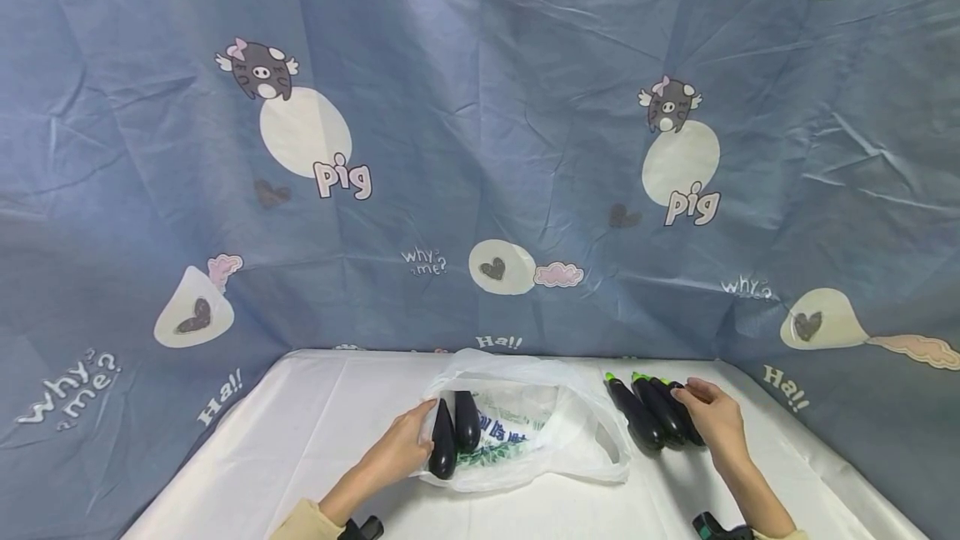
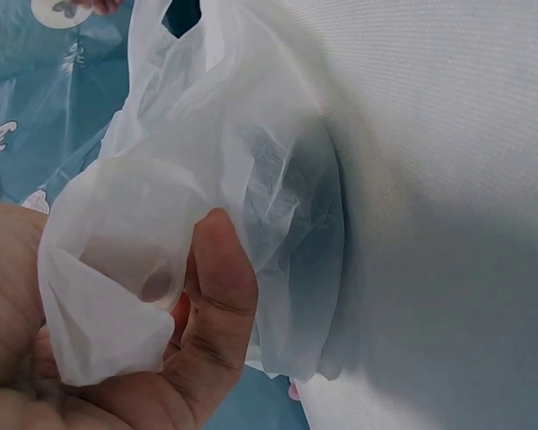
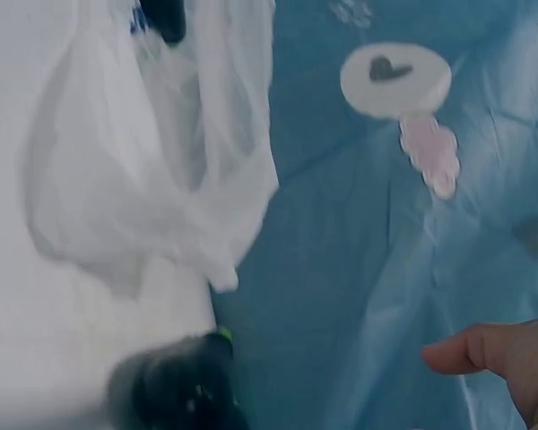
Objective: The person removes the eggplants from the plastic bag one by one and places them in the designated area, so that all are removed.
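Observation:
A white plastic bag [image 1: 573,444] with blue and green print lies with its mouth spread. Inside its left side are two dark eggplants [image 1: 443,444]. My left hand [image 1: 408,440] pinches the bag's left edge; the left wrist view shows the thin plastic [image 2: 117,331] between thumb and fingers. To the right of the bag, several eggplants [image 1: 636,415] with green stem ends lie side by side. Over the rightmost of them is my right hand [image 1: 718,423]. In the right wrist view its thumb [image 3: 471,349] is extended and touches nothing; the other fingers are out of that view.
A white cloth covers the table [image 1: 345,407]. Behind it and at both sides hangs a blue curtain [image 1: 480,148] with cartoon pig prints. A dark strap device [image 1: 716,526] sits on the right wrist, and a similar one [image 1: 367,528] on the left.

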Motion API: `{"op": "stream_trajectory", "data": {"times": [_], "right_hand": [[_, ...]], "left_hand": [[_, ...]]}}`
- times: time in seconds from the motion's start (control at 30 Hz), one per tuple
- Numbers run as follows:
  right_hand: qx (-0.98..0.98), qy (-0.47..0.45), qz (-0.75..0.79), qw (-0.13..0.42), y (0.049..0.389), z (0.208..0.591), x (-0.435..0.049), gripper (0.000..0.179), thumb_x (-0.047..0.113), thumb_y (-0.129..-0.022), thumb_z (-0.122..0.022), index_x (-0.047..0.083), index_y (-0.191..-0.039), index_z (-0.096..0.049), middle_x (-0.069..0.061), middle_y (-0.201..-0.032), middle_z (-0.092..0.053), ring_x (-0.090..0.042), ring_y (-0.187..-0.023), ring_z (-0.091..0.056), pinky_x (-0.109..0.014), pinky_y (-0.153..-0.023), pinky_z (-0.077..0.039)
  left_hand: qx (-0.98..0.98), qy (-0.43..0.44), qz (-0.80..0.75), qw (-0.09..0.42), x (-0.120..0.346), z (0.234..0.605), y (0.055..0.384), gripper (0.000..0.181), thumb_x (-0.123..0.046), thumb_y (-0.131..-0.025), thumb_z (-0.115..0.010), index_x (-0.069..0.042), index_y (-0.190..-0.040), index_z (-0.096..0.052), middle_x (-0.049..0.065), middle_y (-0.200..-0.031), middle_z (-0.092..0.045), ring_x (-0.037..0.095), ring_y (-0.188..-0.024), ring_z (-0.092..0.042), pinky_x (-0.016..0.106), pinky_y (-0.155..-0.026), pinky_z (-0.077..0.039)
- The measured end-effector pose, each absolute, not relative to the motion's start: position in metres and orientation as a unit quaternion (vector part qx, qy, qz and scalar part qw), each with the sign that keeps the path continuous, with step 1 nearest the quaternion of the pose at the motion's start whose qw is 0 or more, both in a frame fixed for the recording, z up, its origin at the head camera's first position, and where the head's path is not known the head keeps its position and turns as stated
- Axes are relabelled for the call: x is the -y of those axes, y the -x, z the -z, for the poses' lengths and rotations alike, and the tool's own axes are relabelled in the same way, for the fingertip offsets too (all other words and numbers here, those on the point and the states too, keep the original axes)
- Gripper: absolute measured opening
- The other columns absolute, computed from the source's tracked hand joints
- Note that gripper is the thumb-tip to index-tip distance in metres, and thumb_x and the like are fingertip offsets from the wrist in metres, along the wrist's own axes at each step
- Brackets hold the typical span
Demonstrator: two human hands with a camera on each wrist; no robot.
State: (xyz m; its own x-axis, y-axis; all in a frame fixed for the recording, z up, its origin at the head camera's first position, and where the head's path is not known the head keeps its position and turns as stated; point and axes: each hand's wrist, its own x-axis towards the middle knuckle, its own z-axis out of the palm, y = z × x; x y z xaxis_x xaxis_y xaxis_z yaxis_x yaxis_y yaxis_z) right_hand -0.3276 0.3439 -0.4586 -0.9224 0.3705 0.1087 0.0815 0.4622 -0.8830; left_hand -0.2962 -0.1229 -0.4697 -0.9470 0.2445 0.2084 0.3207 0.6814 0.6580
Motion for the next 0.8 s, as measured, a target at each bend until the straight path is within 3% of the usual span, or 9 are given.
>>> {"op": "stream_trajectory", "data": {"times": [0.27,0.5,0.8], "right_hand": [[0.869,0.095,-0.476,0.100,0.301,0.434,-0.290,0.063,0.033,-0.092,-0.062,-0.004,-0.139,-0.045,-0.028,-0.136,-0.052,-0.042,-0.123,-0.052,-0.052,-0.101,-0.045],[0.888,0.061,-0.446,0.097,0.296,0.443,-0.258,0.053,0.026,-0.088,-0.065,-0.002,-0.132,-0.054,-0.022,-0.125,-0.063,-0.036,-0.113,-0.060,-0.046,-0.093,-0.052],[0.886,0.040,-0.452,0.098,0.291,0.454,-0.226,0.048,0.020,-0.085,-0.070,-0.004,-0.125,-0.059,-0.019,-0.116,-0.066,-0.032,-0.106,-0.063,-0.039,-0.087,-0.056]], "left_hand": [[0.914,0.161,0.367,0.064,0.124,0.471,0.296,0.063,0.007,-0.073,-0.064,0.015,-0.133,-0.045,0.037,-0.133,-0.049,0.052,-0.125,-0.047,0.061,-0.104,-0.039],[0.914,0.162,0.368,0.062,0.123,0.471,0.296,0.063,0.007,-0.074,-0.063,0.015,-0.134,-0.044,0.038,-0.134,-0.048,0.053,-0.125,-0.046,0.062,-0.104,-0.038],[0.912,0.161,0.374,0.054,0.123,0.470,0.295,0.064,0.007,-0.074,-0.063,0.015,-0.134,-0.043,0.038,-0.135,-0.047,0.053,-0.126,-0.045,0.062,-0.104,-0.038]]}}
